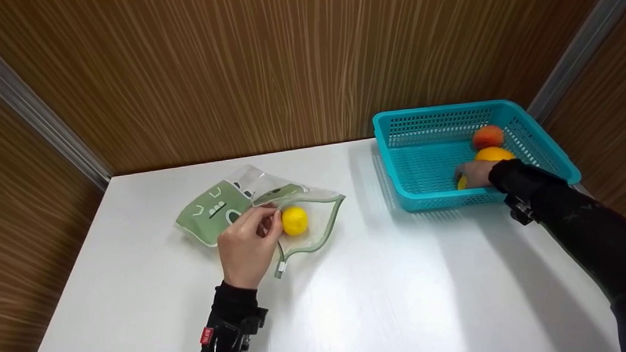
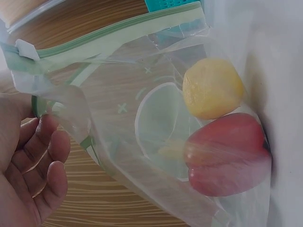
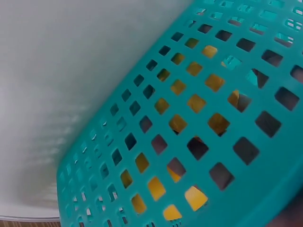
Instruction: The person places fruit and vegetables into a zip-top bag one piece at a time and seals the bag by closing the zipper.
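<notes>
My left hand [image 1: 246, 242] pinches the near edge of a clear zip bag [image 2: 118, 161] with a green cartoon face, its mouth spread open. Inside the bag lie a round yellow fruit [image 2: 213, 88] and a red, lobed bell pepper [image 2: 227, 155]; the head view shows the yellow fruit but not the pepper. My right hand [image 1: 475, 173] reaches down into the turquoise basket [image 1: 413, 199], fingers curled round a yellow fruit [image 1: 462, 181] mostly hidden by the hand. Through the basket's holes, the right wrist view shows only patches of yellow and the dark hand.
A peach [image 1: 488, 137] and an orange-yellow fruit [image 1: 494, 154] lie in the basket beyond the right hand. The white table [image 1: 380, 298] meets brown wood-grain panels [image 1: 236, 69] at the back and sides. A small white zip slider [image 2: 27, 49] sits on the bag's green seal.
</notes>
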A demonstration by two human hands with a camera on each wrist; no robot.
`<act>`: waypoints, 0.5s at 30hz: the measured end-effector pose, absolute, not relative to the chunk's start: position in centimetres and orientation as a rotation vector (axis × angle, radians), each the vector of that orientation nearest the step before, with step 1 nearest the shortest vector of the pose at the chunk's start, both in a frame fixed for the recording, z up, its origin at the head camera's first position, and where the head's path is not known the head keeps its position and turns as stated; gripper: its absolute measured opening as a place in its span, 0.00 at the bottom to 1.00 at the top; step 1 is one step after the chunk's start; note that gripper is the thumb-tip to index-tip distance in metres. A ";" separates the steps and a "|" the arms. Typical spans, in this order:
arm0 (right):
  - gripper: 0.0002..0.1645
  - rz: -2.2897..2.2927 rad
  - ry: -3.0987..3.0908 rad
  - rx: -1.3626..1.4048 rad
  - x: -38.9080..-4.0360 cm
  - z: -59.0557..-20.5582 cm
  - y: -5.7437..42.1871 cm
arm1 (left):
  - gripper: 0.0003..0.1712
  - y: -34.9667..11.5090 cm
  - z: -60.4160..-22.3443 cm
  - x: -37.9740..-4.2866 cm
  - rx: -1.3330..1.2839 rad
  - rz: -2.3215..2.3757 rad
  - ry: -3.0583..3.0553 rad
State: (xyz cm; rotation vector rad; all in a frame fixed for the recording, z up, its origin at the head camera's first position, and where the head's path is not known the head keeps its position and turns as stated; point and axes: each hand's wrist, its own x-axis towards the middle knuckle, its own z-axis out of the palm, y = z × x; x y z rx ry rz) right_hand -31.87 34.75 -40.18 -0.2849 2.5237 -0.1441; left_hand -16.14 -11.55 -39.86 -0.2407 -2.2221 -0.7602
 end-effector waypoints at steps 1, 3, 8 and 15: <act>0.31 -0.146 2.522 -0.273 -31.9 -40.2 34.8 | 0.03 -11.5 -39.8 -16.1 -0.241 -0.760 -2.222; 0.30 -0.133 2.525 -0.270 -31.9 -40.3 34.9 | 0.04 -11.5 -39.8 -16.1 -0.241 -0.764 -2.219; 0.27 -0.066 2.563 -0.380 -32.0 -40.4 34.9 | 0.04 -11.5 -39.8 -16.2 -0.235 -0.753 -2.224; 0.31 -0.061 2.624 -0.358 -32.1 -40.1 34.8 | 0.04 -11.6 -39.9 -16.1 -0.235 -0.750 -2.230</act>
